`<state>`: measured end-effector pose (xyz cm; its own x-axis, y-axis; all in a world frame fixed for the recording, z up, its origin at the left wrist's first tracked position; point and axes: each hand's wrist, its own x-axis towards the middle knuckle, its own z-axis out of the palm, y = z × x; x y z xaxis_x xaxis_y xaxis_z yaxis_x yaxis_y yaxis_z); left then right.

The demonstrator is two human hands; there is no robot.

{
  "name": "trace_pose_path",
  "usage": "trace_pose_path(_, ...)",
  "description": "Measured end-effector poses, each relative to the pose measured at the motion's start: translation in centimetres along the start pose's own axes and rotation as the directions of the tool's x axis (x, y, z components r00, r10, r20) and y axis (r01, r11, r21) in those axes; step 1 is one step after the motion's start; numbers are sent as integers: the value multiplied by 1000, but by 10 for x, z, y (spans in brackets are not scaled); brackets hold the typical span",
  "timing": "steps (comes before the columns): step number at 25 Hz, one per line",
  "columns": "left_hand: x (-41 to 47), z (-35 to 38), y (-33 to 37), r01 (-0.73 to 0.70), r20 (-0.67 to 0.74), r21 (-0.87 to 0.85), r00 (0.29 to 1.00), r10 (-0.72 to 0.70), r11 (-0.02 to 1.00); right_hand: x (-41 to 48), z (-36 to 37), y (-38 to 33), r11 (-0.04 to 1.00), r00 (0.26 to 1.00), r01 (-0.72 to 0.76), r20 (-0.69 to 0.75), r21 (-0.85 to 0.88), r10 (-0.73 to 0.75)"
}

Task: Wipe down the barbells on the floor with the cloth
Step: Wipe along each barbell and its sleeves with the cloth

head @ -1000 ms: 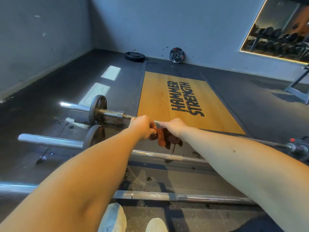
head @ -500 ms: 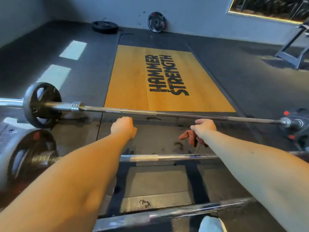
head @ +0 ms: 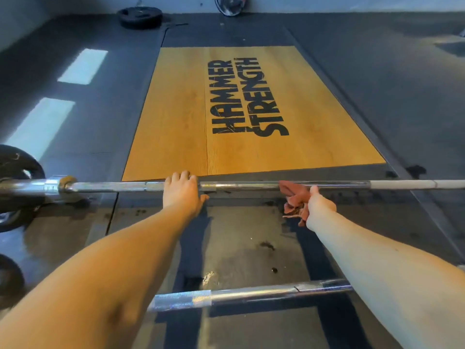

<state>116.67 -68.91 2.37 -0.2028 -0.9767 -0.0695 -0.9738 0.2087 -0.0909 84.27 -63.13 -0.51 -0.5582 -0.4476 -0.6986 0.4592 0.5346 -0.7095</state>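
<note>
A steel barbell (head: 251, 185) lies across the floor at mid frame, with a black plate (head: 15, 170) on its left end. My left hand (head: 181, 191) grips the bar left of its middle, fingers curled over the top. My right hand (head: 318, 209) holds a reddish-brown cloth (head: 294, 196); the cloth's upper corner lies against the bar to the right of the left hand. A second barbell (head: 251, 293) lies nearer to me, partly hidden under my forearms.
Beyond the far bar is a wooden lifting platform (head: 176, 122) with black lettering, set in dark rubber floor. A loose black plate (head: 139, 17) lies flat at the back and another plate (head: 230, 5) leans on the wall. More plates (head: 10, 273) sit at left.
The view has closed in on the far barbell. My left hand moved forward and took hold of the bar. My right hand brought the cloth up against the bar.
</note>
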Motion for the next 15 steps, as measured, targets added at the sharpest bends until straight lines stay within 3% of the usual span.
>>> trace_pose_path(1, 8, 4, 2, -15, 39, 26, 999, 14, 1000, 5, 3, -3, 997, 997, -33, 71, 76, 27)
trace_pose_path(7, 49, 21, -11, -63, 244, 42, 968, 51, 997, 24, 12, -10, 963, 994, -32, 107, 268, 3)
trace_pose_path(15, 61, 26, -3, -40, 219, -37, 975, 47, 999, 54, 35, -25, 964, 999, 40, -41, 263, -30)
